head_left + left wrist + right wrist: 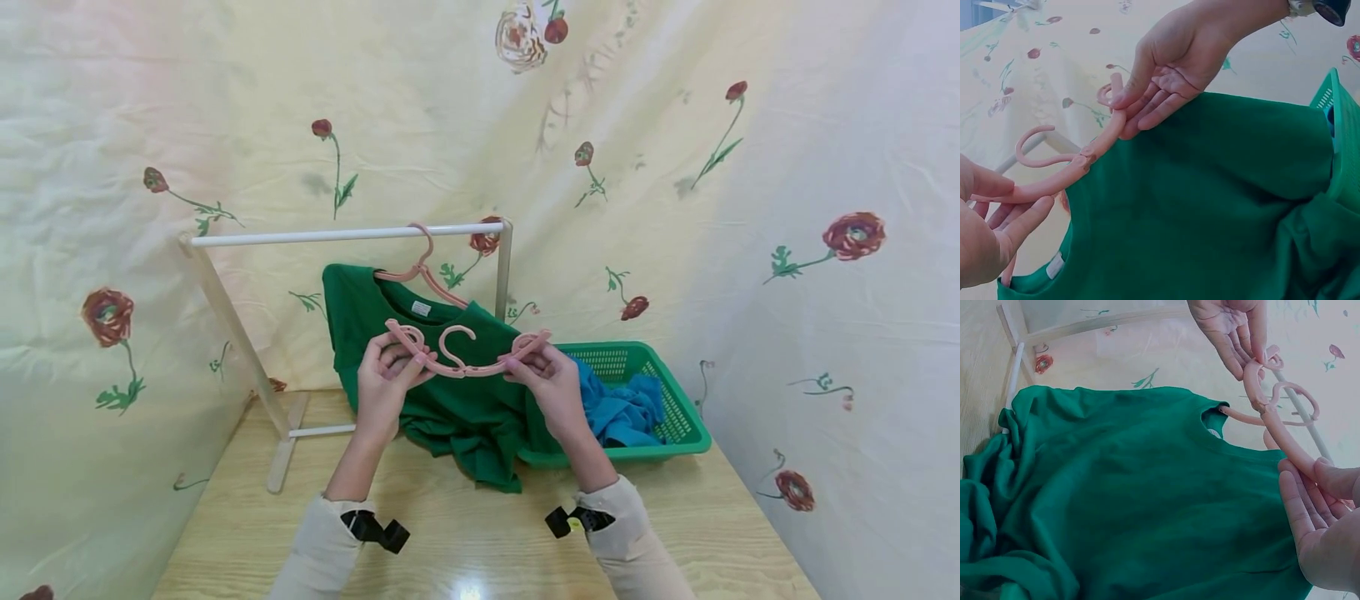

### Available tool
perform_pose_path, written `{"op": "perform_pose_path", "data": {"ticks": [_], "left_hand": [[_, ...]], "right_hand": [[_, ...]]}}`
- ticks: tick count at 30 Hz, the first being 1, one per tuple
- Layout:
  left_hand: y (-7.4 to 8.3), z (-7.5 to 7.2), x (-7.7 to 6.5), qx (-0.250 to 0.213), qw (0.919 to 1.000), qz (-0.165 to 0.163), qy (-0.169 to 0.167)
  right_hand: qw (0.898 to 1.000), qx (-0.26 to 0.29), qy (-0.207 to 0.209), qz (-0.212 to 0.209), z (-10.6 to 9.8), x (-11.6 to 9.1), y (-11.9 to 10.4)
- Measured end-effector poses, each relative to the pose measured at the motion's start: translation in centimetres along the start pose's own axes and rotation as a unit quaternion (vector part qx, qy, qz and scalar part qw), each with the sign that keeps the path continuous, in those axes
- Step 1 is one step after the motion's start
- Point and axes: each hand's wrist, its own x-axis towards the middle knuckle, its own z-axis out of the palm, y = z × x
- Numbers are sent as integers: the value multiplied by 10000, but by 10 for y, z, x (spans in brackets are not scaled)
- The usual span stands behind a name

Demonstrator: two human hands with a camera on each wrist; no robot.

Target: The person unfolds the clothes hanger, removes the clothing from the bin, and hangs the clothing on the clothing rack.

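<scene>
Between both hands a pink clothes hanger (pixel 465 371) is held up, its hook pointing upward and its two arms sloping up at the ends. My left hand (pixel 384 379) pinches one arm between thumb and fingers; my right hand (pixel 551 387) pinches the other arm the same way. Right behind it, a green T-shirt (pixel 457 400) hangs on a second pink hanger (pixel 427 250), hooked over the white rail of a rack (pixel 315 237). The shirt's neckline faces forward with a white label (pixel 1055 265) inside, and its lower part bunches on the table.
A green basket (pixel 678 417) stands at the right, holding blue cloth (pixel 626 412). The rack's wooden foot (pixel 288 442) rests on the table (pixel 465 533) at the left. Flower-patterned cloth (pixel 637 233) lines the back and sides.
</scene>
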Motion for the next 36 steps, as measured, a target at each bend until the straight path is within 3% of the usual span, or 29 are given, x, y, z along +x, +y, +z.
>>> {"op": "perform_pose_path", "data": {"ticks": [18,29,36], "left_hand": [[3,3,1,-445,9985,228,202],[-3,12,-2,-835,9946,335,510],[-7,15,-4,-890,9940,442,456]], "right_hand": [[9907,1148,724,79,18,-11,4],[9827,1443,1159,-63,28,-13,4],[9774,1640,1320,-182,32,-11,4]]}}
